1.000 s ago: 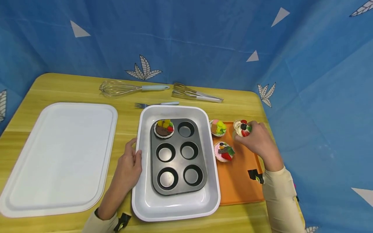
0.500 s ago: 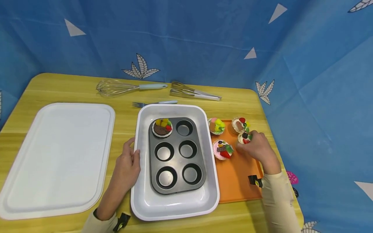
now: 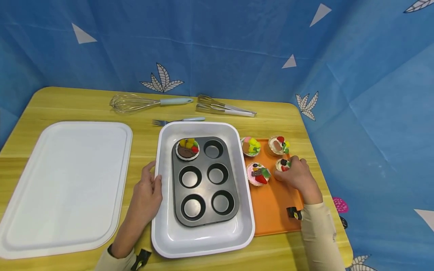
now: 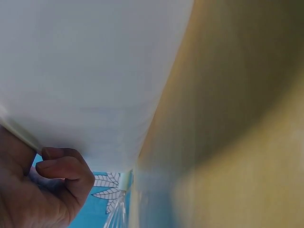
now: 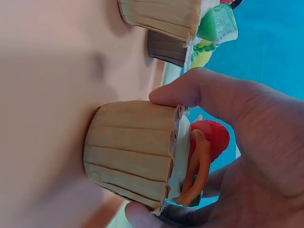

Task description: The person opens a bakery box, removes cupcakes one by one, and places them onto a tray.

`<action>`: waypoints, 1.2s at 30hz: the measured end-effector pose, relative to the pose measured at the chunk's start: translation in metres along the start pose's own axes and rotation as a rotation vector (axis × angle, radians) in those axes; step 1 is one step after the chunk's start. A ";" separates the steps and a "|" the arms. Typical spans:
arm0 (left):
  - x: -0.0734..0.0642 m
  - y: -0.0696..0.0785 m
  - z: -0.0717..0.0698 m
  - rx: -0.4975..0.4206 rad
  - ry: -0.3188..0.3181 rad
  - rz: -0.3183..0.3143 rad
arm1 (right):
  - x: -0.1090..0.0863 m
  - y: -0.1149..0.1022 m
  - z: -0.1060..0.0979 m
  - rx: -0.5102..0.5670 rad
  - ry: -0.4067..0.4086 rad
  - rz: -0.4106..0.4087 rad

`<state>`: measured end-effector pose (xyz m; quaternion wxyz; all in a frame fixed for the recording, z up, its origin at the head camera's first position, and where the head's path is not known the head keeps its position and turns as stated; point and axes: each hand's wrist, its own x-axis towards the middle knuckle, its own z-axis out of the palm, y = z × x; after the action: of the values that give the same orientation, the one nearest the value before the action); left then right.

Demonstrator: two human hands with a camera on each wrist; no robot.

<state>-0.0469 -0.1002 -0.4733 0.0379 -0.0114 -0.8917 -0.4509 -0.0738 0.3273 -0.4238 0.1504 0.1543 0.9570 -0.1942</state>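
Note:
My right hand [image 3: 298, 175] pinches a cupcake [image 3: 282, 165] by its sides over the orange tray [image 3: 276, 210]. It has a cream top with red and dark fruit. In the right wrist view, thumb and fingers lie on opposite sides of the cupcake's pleated tan wrapper [image 5: 130, 147], and its base appears to touch the tray. At the left, my left hand [image 3: 146, 197] grips the rim of a deep white pan [image 3: 203, 244]. A dark muffin tin [image 3: 205, 188] sits inside this pan, with a chocolate-topped cupcake [image 3: 187, 149] in its far left cup.
Three more cupcakes stand at the orange tray's far end: a yellow-green one [image 3: 251, 146], a pink one [image 3: 258, 174] and a cream one [image 3: 278, 145]. A white board [image 3: 68, 184] lies left. Behind are a whisk [image 3: 152, 102], a fork [image 3: 178, 121] and tongs [image 3: 225, 107].
My right hand has brought its cupcake nearer to me across the orange tray, and the cream cupcake behind it has come into view. The left hand stays on the white pan.

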 end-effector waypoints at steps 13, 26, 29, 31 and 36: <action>-0.001 0.000 0.001 -0.007 0.010 0.011 | -0.003 -0.002 -0.001 -0.068 -0.010 0.022; -0.001 -0.001 0.001 0.000 0.019 0.020 | -0.016 -0.041 -0.031 -0.120 0.140 -0.099; -0.001 -0.002 0.000 0.004 0.024 0.019 | -0.021 -0.064 -0.036 -0.080 0.152 -0.175; -0.002 -0.002 0.000 0.007 0.030 0.024 | -0.024 -0.082 -0.039 -0.054 0.152 -0.217; -0.001 -0.001 0.001 0.009 0.030 0.029 | -0.027 -0.122 -0.047 -0.034 0.179 -0.290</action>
<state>-0.0461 -0.1001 -0.4750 0.0580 -0.0172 -0.8927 -0.4467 -0.1033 0.2334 -0.3333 0.0375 0.0289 0.9820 -0.1831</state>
